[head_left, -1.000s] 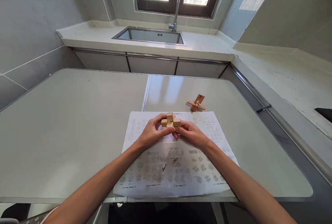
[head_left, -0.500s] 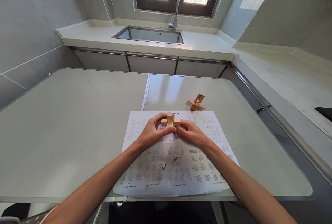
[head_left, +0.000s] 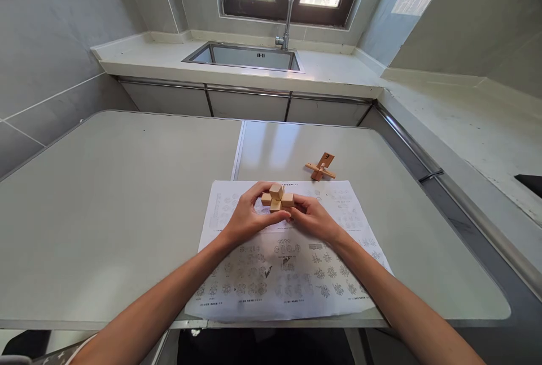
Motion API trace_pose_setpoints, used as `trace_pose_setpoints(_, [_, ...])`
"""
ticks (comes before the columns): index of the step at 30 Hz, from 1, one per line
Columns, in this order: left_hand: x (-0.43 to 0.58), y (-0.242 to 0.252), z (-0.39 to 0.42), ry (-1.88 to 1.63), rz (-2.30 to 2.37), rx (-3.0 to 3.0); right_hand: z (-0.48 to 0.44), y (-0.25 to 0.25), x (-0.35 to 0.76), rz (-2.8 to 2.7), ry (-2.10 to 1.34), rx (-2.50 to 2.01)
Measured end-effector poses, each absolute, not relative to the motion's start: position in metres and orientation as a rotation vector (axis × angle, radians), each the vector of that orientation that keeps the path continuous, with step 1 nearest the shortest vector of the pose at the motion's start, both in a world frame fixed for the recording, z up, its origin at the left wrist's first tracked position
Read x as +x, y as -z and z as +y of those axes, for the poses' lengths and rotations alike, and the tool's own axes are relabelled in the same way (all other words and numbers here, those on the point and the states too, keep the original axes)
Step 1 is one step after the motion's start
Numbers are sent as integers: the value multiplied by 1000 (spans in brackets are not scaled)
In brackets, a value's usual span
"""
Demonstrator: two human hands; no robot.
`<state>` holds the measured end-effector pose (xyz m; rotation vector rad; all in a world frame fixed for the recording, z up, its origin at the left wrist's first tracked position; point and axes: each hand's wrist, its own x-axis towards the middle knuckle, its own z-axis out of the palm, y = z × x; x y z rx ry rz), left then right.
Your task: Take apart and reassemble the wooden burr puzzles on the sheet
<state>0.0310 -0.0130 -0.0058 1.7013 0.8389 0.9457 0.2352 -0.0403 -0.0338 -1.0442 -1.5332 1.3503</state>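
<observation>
Between my two hands is a light wooden interlocking puzzle (head_left: 276,192), its blocks crossing and sticking out several ways. My left hand (head_left: 249,211) grips it from the left, thumb stretched along the near side. From the right, my right hand (head_left: 314,216) holds it with bent fingers, some of them hidden under the blocks. The thumbs come close together below the puzzle. Under both hands lies a large printed sheet (head_left: 279,291) with rows of small puzzle drawings. Past its upper right edge rests a second, darker wooden puzzle (head_left: 320,167) with crossed pieces and a black mark.
The pale table (head_left: 118,212) has a seam (head_left: 238,150) running across it behind the sheet. Beyond stands a counter (head_left: 339,63) with a sink (head_left: 249,56) and a tall faucet (head_left: 289,7) below a window. A metal rail (head_left: 474,215) runs along the right counter.
The light puzzle has tilted and turned slightly in my hands, so its near block shows more. My left thumb has shifted a little lower and right. The darker puzzle stays put.
</observation>
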Motion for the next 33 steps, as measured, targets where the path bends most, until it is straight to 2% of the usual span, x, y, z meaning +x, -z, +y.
trace_pose_setpoints(13, [34,16,-13,-1053,973,1765,-43,36,228,-1518,-1020,-1159])
trace_pose_setpoints(23, [35,17,-14,-1004,1020,1701,-41,38,228,-1282,-1231,-961])
trace_pose_setpoints(33, [38,14,-14,-995,1051,1711,-42,38,230,-1319,-1270,-927])
